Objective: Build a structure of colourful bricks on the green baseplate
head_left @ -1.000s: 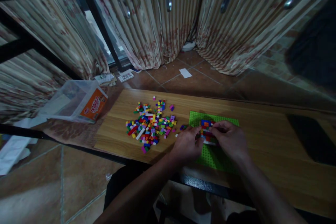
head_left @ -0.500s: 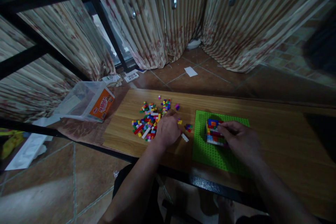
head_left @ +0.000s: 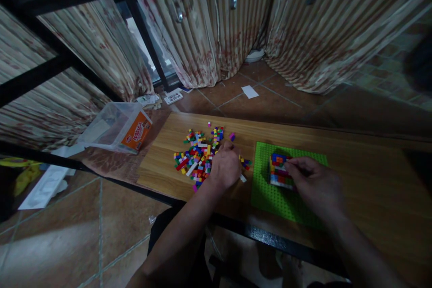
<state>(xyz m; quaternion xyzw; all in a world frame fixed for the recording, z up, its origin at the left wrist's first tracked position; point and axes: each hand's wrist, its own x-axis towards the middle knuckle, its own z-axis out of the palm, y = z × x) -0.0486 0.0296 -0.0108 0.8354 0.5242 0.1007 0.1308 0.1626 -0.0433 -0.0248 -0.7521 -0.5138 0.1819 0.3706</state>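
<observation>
Over the right side of a heap of loose toy bricks is my left hand, its fingers curled down and mostly hidden behind its back. Whether a brick is in them I cannot make out. My right hand pinches at the right side of a small multicoloured brick block, thumb and forefinger against its upper part. That block stands on a green studded baseplate. Just left of the baseplate lie a white brick and a few small dark and coloured bricks.
A clear plastic box with an orange label stands beyond the left end of the wooden table. A dark flat object lies at the table's right. Black metal bars cross the upper left, before curtains.
My left hand left the brick block and moved left to the heap, then shifted slightly right there. My right hand stays at the block. The view has turned a little left.
</observation>
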